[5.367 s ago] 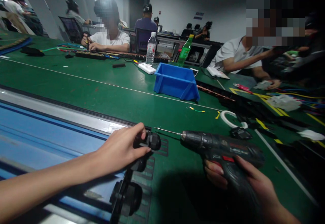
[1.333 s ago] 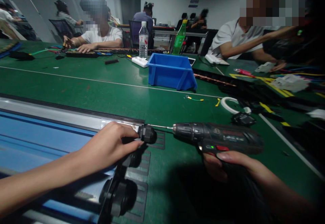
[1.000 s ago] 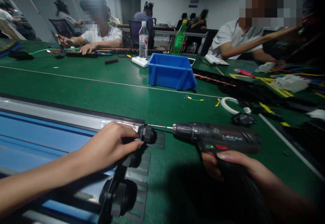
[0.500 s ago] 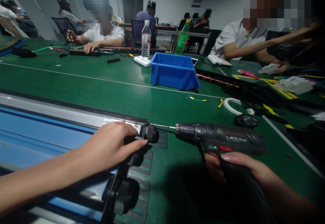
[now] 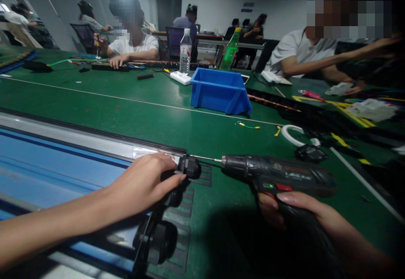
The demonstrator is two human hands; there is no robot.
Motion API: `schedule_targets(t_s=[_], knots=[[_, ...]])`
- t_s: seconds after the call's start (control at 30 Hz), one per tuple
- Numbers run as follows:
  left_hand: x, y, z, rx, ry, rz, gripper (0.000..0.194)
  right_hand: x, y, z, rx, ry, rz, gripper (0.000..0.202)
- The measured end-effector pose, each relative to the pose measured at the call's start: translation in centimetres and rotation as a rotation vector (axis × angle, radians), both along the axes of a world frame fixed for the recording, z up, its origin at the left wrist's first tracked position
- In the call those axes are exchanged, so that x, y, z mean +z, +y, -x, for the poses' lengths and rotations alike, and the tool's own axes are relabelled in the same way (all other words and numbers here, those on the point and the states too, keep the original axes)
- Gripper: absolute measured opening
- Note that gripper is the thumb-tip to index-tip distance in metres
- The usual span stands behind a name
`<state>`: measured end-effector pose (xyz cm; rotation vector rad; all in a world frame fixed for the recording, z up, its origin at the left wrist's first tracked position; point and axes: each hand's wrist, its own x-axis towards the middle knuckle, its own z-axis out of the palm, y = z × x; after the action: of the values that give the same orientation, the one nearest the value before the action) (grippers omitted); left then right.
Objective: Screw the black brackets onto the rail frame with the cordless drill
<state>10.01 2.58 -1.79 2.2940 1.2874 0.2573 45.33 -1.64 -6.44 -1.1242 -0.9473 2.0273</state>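
Note:
My right hand (image 5: 310,213) is wrapped round the handle of a black cordless drill (image 5: 278,170), its green light showing. From the chuck a long thin bit (image 5: 205,158) points left, its tip meeting the far corner of a black end plate (image 5: 144,239). That plate closes one end of a long housing (image 5: 82,161) with a blue inner face. My left hand (image 5: 152,173) is closed over the plate beside a black cable gland (image 5: 191,167), with the thumb on the outer side. Nearer me another cable gland (image 5: 162,237) sticks out; one between them is partly covered.
Beyond the drill stands a blue bin (image 5: 218,91), with a clear bottle (image 5: 185,51) and a green bottle (image 5: 230,50) behind. White tubing (image 5: 289,135) and short wires lie right. Co-workers sit across the green table (image 5: 136,106).
The view has shifted slightly, so everything sits a little lower and further right. Both hands and the drill keep the same hold and position against the housing.

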Motion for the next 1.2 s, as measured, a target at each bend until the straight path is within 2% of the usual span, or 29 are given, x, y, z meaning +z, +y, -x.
schedule_targets(t_s=[0.27,1.2], knots=[[0.2,-0.1,-0.1,-0.003,-0.012,0.009,0.033,-1.2,-0.2,-0.8,-0.028,0.043,0.045,0.032],[-0.1,-0.1,0.1,-0.053,-0.079,0.006,0.031,-0.9,-0.5,-0.8,-0.035,-0.008,0.044,0.033]])
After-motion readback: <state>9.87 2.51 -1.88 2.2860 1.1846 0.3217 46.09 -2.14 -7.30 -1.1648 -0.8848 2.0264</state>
